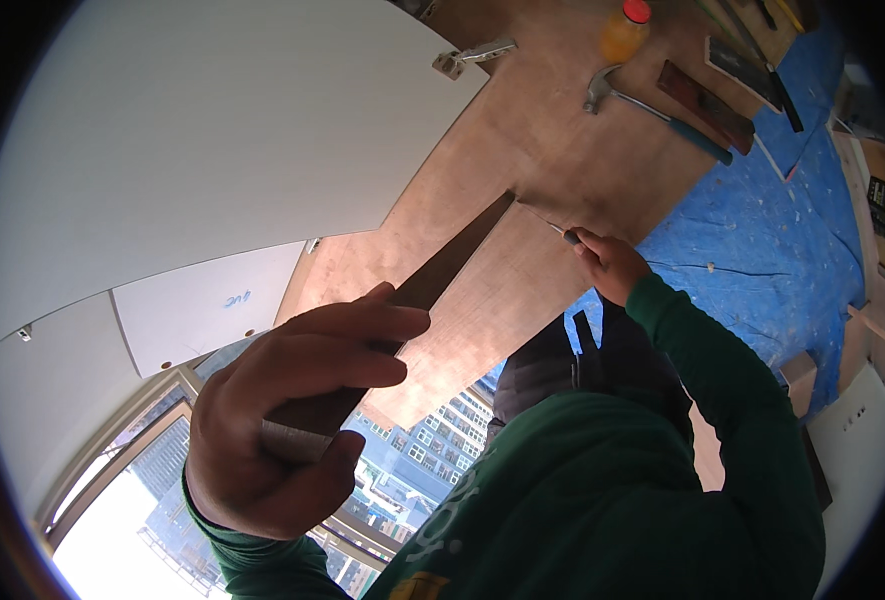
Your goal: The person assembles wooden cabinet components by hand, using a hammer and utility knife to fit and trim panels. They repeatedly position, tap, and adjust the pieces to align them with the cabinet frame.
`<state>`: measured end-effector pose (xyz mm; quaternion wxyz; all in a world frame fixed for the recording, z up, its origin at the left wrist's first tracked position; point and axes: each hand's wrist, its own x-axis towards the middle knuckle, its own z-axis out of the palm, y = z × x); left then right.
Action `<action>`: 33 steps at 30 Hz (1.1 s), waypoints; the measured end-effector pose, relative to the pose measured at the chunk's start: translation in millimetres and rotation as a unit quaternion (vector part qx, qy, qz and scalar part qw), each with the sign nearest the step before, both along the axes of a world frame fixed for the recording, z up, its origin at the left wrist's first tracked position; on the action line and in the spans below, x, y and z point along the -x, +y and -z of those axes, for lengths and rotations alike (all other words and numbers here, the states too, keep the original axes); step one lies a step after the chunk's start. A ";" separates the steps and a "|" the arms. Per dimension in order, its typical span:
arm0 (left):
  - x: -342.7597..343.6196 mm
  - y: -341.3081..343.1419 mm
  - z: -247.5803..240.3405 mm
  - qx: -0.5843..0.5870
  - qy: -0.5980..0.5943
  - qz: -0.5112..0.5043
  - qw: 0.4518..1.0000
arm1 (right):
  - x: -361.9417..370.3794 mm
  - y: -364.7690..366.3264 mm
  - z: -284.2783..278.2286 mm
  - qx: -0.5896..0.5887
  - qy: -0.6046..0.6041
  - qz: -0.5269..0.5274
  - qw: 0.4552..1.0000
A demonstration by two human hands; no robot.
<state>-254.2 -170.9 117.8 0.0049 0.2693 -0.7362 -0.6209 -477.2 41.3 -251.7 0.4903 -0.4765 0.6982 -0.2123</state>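
My left hand (282, 390) is close to the camera, its fingers wrapped round a long dark strip of wood or board (452, 260). The strip's near end juts out by the thumb, and it runs away toward the plywood surface (562, 150). My right hand (612, 268) grips a thin pointed tool (569, 236) with a dark handle, like a screwdriver or awl; its exact kind is too small to tell. The slim shaft points at the strip's far end. Whether the tip touches the strip, I cannot tell.
A claw hammer (652, 110), dark board pieces (704, 105) and an orange bottle with a red cap (625, 32) lie or stand at the far right. White panels (222, 120) with a metal hinge (472, 57) cover the left. Blue sheeting (742, 250) spreads on the right.
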 end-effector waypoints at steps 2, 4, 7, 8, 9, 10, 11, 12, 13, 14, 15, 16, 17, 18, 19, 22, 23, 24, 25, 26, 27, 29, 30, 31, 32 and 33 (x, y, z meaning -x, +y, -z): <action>0.0 0.2 2.1 -0.002 0.009 -0.001 1.000 | -2.1 -0.7 -6.5 0.000 0.005 0.008 1.000; -1.0 -1.0 3.7 -0.001 0.015 0.001 1.000 | -3.2 1.2 -11.4 -0.006 -0.009 0.029 1.000; -2.5 -1.7 4.8 0.005 0.014 0.003 1.000 | -8.1 -9.5 -3.0 0.038 -0.012 0.032 0.999; -2.7 -1.9 3.8 0.009 0.011 0.005 1.000 | -9.1 -13.7 1.8 0.034 -0.003 0.021 0.999; -2.5 -1.7 3.8 0.009 0.013 0.004 1.000 | -11.1 -18.0 7.1 0.031 0.006 0.010 0.999; -2.2 -1.2 3.3 0.009 0.014 0.004 1.000 | -13.1 -21.6 12.2 0.027 0.011 0.002 1.000; -1.7 -1.3 3.1 0.012 0.015 0.007 1.000 | -15.1 -24.0 16.8 0.037 0.016 0.001 0.999; -1.1 -1.2 3.1 0.013 0.015 0.008 1.000 | -17.3 -25.6 20.8 0.048 0.018 0.001 0.999; -0.7 -1.5 2.3 0.017 0.014 0.012 1.000 | -18.7 -26.3 23.9 0.038 0.022 0.000 0.999; -0.3 -2.2 2.4 0.021 0.013 0.016 1.000 | -19.0 -25.1 25.6 0.053 0.017 0.001 0.998; 0.0 -1.5 1.9 0.016 0.009 0.010 1.000 | -19.0 -23.8 26.7 0.048 0.013 0.001 0.999; 0.1 -0.9 1.5 0.012 0.007 0.005 1.000 | -18.2 -22.0 26.9 0.050 0.008 0.004 0.999; 0.2 -0.7 1.7 0.009 0.004 -0.001 1.000 | -16.7 -18.2 25.4 0.047 0.011 -0.006 0.999; 0.0 -0.4 1.9 0.014 0.009 0.003 1.000 | -14.7 -12.9 23.0 0.051 0.012 -0.011 0.999; -0.2 -0.8 2.7 0.021 0.015 0.006 1.000 | -11.4 -9.5 19.8 0.062 0.008 -0.014 0.998; -0.8 -0.7 2.8 0.025 0.020 0.013 0.999 | -3.4 4.3 5.5 0.016 0.012 -0.018 1.000; -0.7 -0.4 2.3 0.025 0.017 0.016 0.999 | -4.1 4.5 2.4 0.010 0.014 -0.011 1.000; -0.3 -0.2 1.6 0.019 0.011 0.020 1.000 | -5.0 4.6 -1.8 0.005 0.016 -0.002 1.000; 0.0 -0.4 1.4 0.017 0.005 0.020 1.000 | -4.1 3.0 -5.7 -0.002 0.020 0.010 1.000; 0.3 -0.5 0.8 0.018 0.000 0.018 1.000 | -4.4 3.3 -10.3 -0.013 0.008 0.010 1.000; 0.5 -0.8 0.8 0.015 -0.003 0.016 1.000 | -5.6 6.3 -15.9 -0.027 -0.005 0.014 1.000; 0.8 -0.3 1.6 0.012 -0.002 0.013 1.000 | -8.3 3.6 -19.8 -0.027 -0.016 0.016 0.999; 0.8 0.1 2.4 0.011 -0.002 0.011 1.000 | -8.9 -1.1 -18.1 -0.010 -0.015 0.015 1.000; 0.7 0.5 2.5 0.012 -0.001 0.009 1.000 | -10.0 -7.0 -14.7 0.011 -0.017 0.018 1.000; 0.6 0.8 2.4 0.017 0.001 0.008 1.000 | -11.7 -13.2 -10.2 0.010 -0.009 0.010 1.000; 0.4 1.2 1.8 0.011 -0.003 0.007 1.000 | -13.6 -19.7 -4.8 0.013 -0.005 0.005 1.000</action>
